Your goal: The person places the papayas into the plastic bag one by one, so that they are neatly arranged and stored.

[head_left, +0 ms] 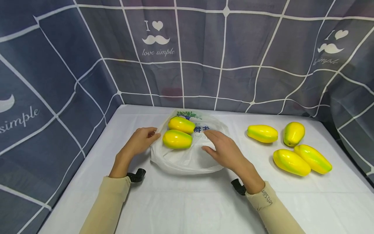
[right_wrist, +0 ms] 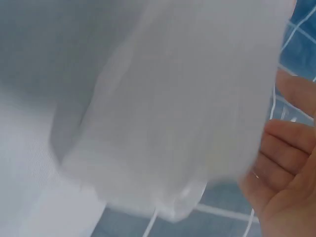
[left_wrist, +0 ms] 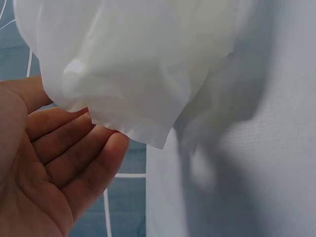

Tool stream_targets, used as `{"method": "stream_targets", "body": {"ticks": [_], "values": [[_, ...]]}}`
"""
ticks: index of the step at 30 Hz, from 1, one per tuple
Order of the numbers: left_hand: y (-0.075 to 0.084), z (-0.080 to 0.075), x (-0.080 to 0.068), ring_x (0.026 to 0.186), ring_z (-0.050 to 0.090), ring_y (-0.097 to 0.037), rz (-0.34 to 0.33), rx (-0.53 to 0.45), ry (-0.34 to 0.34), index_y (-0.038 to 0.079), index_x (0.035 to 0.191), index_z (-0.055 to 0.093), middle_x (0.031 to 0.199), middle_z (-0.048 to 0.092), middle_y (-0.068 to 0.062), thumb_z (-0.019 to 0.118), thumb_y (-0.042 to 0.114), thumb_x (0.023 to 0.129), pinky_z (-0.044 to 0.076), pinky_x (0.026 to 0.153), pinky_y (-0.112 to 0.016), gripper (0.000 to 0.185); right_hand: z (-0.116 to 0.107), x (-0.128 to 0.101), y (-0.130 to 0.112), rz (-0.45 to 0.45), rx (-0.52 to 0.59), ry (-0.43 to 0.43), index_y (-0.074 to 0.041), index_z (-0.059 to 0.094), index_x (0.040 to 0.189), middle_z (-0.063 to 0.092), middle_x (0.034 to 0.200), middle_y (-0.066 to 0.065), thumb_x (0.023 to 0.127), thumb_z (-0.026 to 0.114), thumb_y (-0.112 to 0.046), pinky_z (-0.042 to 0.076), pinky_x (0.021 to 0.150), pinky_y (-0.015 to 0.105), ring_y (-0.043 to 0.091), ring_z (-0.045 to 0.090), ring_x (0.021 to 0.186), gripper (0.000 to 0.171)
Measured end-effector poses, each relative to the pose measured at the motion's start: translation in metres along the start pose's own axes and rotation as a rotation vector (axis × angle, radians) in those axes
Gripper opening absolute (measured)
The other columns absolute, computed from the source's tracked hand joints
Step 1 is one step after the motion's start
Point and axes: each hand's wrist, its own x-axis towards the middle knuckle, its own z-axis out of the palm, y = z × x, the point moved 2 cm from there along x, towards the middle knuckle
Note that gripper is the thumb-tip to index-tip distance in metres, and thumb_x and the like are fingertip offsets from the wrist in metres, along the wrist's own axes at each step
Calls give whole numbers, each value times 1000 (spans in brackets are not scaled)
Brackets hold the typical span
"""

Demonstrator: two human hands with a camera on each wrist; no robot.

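Left hand (head_left: 139, 141) placed at bag's (head_left: 187, 159) 9 o'clock edge, fingers loosely curled against plastic; pinch cannot be told. Bag laid at table (head_left: 187, 201) centre, two mangoes (head_left: 178, 132) seen resting on it. Right hand (head_left: 223, 149) laid flat on bag at 3 o'clock, fingers straight, slightly spread. Four mangoes (head_left: 290, 148) grouped further right, well apart from bag.

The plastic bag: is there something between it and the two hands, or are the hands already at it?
Nothing visible stands between. The left hand is at the left edge of the plastic bag, and the right hand rests with straight fingers on its right side. Two yellow-green fruits lie on the bag between the hands.
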Motion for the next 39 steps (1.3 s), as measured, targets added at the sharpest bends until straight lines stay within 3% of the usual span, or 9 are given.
{"method": "stream_targets", "body": {"ticks": [6,13,26,39], "values": [[0,1,0,106,62,-36,0,6,3,-8,132,56,117,66,-24,57,26,101,48,95,-51,46,-16,-13,26,69,-3,12,3,57,134,59,132,19,90,74,-26,42,103,50,36,54,123,56],[-1,1,1,106,61,-37,0,10,2,-9,132,55,117,65,-24,56,26,101,48,95,-52,47,-25,-29,38,140,32,13,6,56,134,58,133,22,95,68,-27,38,105,53,39,51,125,52],[2,0,2,106,62,-36,2,9,2,-8,133,56,117,66,-23,56,26,101,48,95,-51,47,-32,-54,53,130,53,103,8,55,132,59,131,23,95,66,-15,39,102,55,41,54,121,45],[1,1,0,107,60,-36,-23,14,-5,-8,134,55,118,65,-23,56,28,102,47,96,-52,48,-34,-75,90,210,21,130,9,56,130,57,129,27,90,72,-15,38,100,59,45,50,122,49]]}}
